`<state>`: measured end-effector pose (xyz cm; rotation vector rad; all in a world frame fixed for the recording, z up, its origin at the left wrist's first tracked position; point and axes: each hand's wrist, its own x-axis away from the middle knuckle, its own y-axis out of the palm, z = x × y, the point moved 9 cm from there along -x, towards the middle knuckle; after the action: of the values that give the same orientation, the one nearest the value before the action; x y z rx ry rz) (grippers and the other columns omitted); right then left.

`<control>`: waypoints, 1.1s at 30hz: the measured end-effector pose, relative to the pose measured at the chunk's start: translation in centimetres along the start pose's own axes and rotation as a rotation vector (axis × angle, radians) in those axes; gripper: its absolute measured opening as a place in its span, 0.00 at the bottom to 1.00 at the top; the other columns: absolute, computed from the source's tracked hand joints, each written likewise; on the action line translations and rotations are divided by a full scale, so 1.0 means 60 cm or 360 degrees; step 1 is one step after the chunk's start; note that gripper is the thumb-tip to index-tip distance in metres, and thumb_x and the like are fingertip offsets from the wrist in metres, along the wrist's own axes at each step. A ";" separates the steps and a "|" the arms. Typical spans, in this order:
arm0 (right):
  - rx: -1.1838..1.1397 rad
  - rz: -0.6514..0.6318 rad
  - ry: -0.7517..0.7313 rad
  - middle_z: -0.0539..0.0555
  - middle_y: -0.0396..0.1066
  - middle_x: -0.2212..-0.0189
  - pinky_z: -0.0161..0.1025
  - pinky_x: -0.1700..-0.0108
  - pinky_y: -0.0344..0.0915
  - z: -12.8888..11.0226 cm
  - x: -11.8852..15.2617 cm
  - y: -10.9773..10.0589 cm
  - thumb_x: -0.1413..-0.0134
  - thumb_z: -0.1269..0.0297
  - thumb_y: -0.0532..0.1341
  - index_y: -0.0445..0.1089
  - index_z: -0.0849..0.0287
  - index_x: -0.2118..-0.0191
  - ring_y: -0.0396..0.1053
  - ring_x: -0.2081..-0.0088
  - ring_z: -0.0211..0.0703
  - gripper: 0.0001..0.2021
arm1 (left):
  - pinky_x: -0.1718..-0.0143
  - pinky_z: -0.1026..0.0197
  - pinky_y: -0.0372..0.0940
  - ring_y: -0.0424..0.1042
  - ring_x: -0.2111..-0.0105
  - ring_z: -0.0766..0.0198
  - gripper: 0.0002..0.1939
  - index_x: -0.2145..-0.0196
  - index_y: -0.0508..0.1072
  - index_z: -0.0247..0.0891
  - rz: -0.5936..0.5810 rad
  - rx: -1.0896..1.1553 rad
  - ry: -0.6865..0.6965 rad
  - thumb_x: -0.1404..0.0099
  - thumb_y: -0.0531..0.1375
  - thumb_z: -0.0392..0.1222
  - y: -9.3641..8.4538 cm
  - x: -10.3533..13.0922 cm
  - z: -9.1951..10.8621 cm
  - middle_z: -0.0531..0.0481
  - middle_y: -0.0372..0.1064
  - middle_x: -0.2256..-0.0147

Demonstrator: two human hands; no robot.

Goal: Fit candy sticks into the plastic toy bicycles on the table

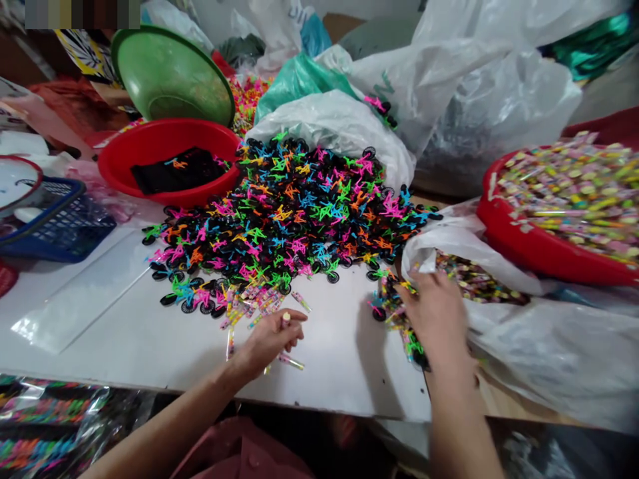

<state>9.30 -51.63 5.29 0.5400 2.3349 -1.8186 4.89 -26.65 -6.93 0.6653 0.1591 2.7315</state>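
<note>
My left hand is closed around a small clear tube whose pale cap pokes up between the fingers. Around it on the white table lie loose tubes of coloured pieces, some partly under the hand. My right hand reaches down over a small cluster of toy bicycles and tubes at the table's right side; its fingers are blurred and mostly hidden, so their grip does not show. A large heap of multicoloured toy bicycles with black wheels spreads beyond both hands.
A red basin holding a black item stands behind left, with a green basin tilted behind it. The blue basket sits far left. At right are a heaped red basin and an open white bag of tubes.
</note>
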 end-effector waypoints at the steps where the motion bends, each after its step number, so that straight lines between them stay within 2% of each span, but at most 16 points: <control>1: 0.0031 0.0011 -0.0112 0.60 0.67 0.65 0.44 0.61 0.59 -0.035 -0.016 0.026 0.50 0.62 0.58 0.70 0.61 0.62 0.62 0.62 0.51 0.11 | 0.79 0.67 0.53 0.58 0.80 0.72 0.15 0.63 0.69 0.32 -0.0042 0.0022 -0.0018 0.46 0.59 0.45 0.007 0.002 -0.007 0.54 0.63 0.77; 2: 0.0011 -0.0045 -0.0219 0.61 0.66 0.62 0.44 0.59 0.58 -0.075 -0.028 0.064 0.49 0.64 0.57 0.69 0.61 0.59 0.62 0.58 0.52 0.11 | 0.79 0.68 0.51 0.57 0.81 0.72 0.14 0.65 0.70 0.32 -0.0074 0.0040 -0.0024 0.46 0.59 0.44 0.013 0.003 -0.012 0.54 0.62 0.78; 4: 0.0029 -0.0154 -0.0249 0.65 0.64 0.58 0.47 0.58 0.57 -0.136 -0.044 0.141 0.49 0.65 0.58 0.68 0.64 0.60 0.60 0.57 0.56 0.11 | 0.80 0.68 0.49 0.55 0.81 0.73 0.12 0.66 0.69 0.32 -0.0062 0.0072 0.0000 0.46 0.59 0.43 0.014 0.001 -0.012 0.55 0.61 0.79; 6: 0.0000 -0.0167 -0.0215 0.67 0.63 0.58 0.48 0.57 0.56 -0.169 -0.049 0.190 0.50 0.65 0.58 0.68 0.65 0.62 0.59 0.56 0.58 0.10 | 0.80 0.68 0.47 0.53 0.82 0.74 0.12 0.66 0.69 0.32 0.0047 0.0091 0.0052 0.45 0.59 0.43 -0.004 -0.007 0.001 0.56 0.60 0.80; 7: -0.0053 -0.0153 -0.0198 0.66 0.64 0.59 0.47 0.57 0.56 -0.174 -0.047 0.200 0.51 0.66 0.57 0.68 0.64 0.63 0.59 0.56 0.57 0.09 | 0.80 0.68 0.47 0.53 0.82 0.74 0.13 0.65 0.69 0.31 0.0113 0.0095 0.0090 0.45 0.59 0.44 -0.018 -0.012 0.012 0.56 0.59 0.80; 9: -0.0257 -0.0186 -0.0189 0.62 0.65 0.63 0.44 0.59 0.57 -0.168 -0.031 0.200 0.51 0.68 0.56 0.67 0.62 0.65 0.61 0.59 0.52 0.07 | 0.80 0.68 0.49 0.53 0.81 0.73 0.15 0.62 0.68 0.31 0.0247 0.0080 0.0176 0.44 0.59 0.45 -0.045 -0.023 0.035 0.58 0.57 0.81; 12: -0.0699 -0.0412 -0.0093 0.52 0.66 0.73 0.37 0.68 0.57 -0.141 0.015 0.177 0.49 0.65 0.55 0.66 0.58 0.69 0.62 0.71 0.42 0.04 | 0.76 0.68 0.53 0.56 0.79 0.73 0.21 0.54 0.66 0.33 0.0404 -0.0044 0.0286 0.43 0.59 0.46 -0.067 -0.042 0.061 0.56 0.61 0.76; 14: -0.0965 -0.0569 0.0023 0.47 0.63 0.79 0.35 0.72 0.54 -0.130 0.053 0.161 0.49 0.61 0.56 0.65 0.57 0.70 0.60 0.76 0.38 0.05 | 0.75 0.67 0.56 0.59 0.76 0.72 0.24 0.53 0.66 0.34 0.0411 -0.0168 0.0373 0.45 0.62 0.46 -0.059 -0.054 0.072 0.54 0.64 0.71; 16: -0.1194 -0.0679 0.0150 0.45 0.60 0.81 0.34 0.75 0.53 -0.128 0.088 0.158 0.50 0.60 0.57 0.64 0.57 0.72 0.58 0.78 0.36 0.07 | 0.75 0.67 0.56 0.61 0.75 0.70 0.20 0.57 0.70 0.34 0.0284 -0.0267 0.0385 0.47 0.62 0.46 -0.035 -0.066 0.071 0.53 0.65 0.72; 19: -0.1520 -0.0798 0.0323 0.44 0.58 0.82 0.33 0.76 0.52 -0.134 0.120 0.187 0.52 0.58 0.58 0.63 0.58 0.73 0.55 0.79 0.35 0.09 | 0.77 0.67 0.56 0.60 0.77 0.70 0.13 0.66 0.72 0.34 0.0146 -0.0307 0.0263 0.47 0.61 0.46 -0.016 -0.076 0.055 0.55 0.63 0.77; 21: -0.1724 -0.0865 0.0402 0.44 0.57 0.82 0.33 0.77 0.51 -0.144 0.125 0.212 0.53 0.56 0.59 0.62 0.58 0.73 0.54 0.79 0.34 0.10 | 0.76 0.67 0.55 0.60 0.77 0.70 0.13 0.67 0.72 0.33 0.0283 -0.0296 0.0272 0.47 0.62 0.46 -0.037 -0.071 0.058 0.55 0.63 0.77; 23: -0.1840 -0.0858 0.0411 0.45 0.58 0.82 0.33 0.77 0.52 -0.158 0.116 0.220 0.54 0.56 0.59 0.63 0.59 0.73 0.54 0.79 0.34 0.11 | 0.76 0.67 0.54 0.59 0.78 0.70 0.16 0.64 0.72 0.33 0.0434 -0.0261 0.0334 0.46 0.61 0.48 -0.066 -0.058 0.071 0.56 0.62 0.78; 25: -0.1837 -0.0808 0.0358 0.45 0.59 0.82 0.32 0.76 0.52 -0.173 0.102 0.210 0.54 0.57 0.60 0.63 0.59 0.72 0.55 0.79 0.34 0.10 | 0.77 0.67 0.52 0.57 0.80 0.71 0.18 0.61 0.71 0.33 0.0410 -0.0201 0.0355 0.44 0.60 0.49 -0.081 -0.046 0.081 0.57 0.60 0.80; 27: -0.1816 -0.0842 0.0294 0.45 0.59 0.82 0.32 0.77 0.52 -0.189 0.097 0.197 0.53 0.57 0.60 0.64 0.59 0.72 0.55 0.79 0.34 0.10 | 0.79 0.67 0.50 0.55 0.81 0.72 0.16 0.64 0.70 0.34 0.0305 -0.0140 0.0364 0.44 0.60 0.50 -0.081 -0.035 0.087 0.58 0.57 0.82; 30: -0.1894 -0.1015 0.0268 0.44 0.58 0.82 0.32 0.78 0.51 -0.206 0.111 0.193 0.53 0.56 0.60 0.67 0.59 0.69 0.54 0.80 0.33 0.11 | 0.80 0.68 0.48 0.52 0.82 0.74 0.17 0.75 0.65 0.35 0.0249 -0.0055 0.0382 0.43 0.59 0.52 -0.072 -0.028 0.085 0.58 0.54 0.83; 33: -0.1900 -0.1005 0.0299 0.45 0.57 0.82 0.32 0.78 0.50 -0.191 0.126 0.188 0.52 0.55 0.59 0.69 0.59 0.71 0.53 0.80 0.33 0.12 | 0.81 0.68 0.47 0.51 0.83 0.74 0.17 0.76 0.64 0.35 0.0120 0.0002 0.0351 0.41 0.58 0.52 -0.044 -0.030 0.072 0.58 0.54 0.83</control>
<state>7.61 -36.81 -4.36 -0.2378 3.3155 -0.1504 9.17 -24.67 -4.34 0.3757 0.1906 2.8726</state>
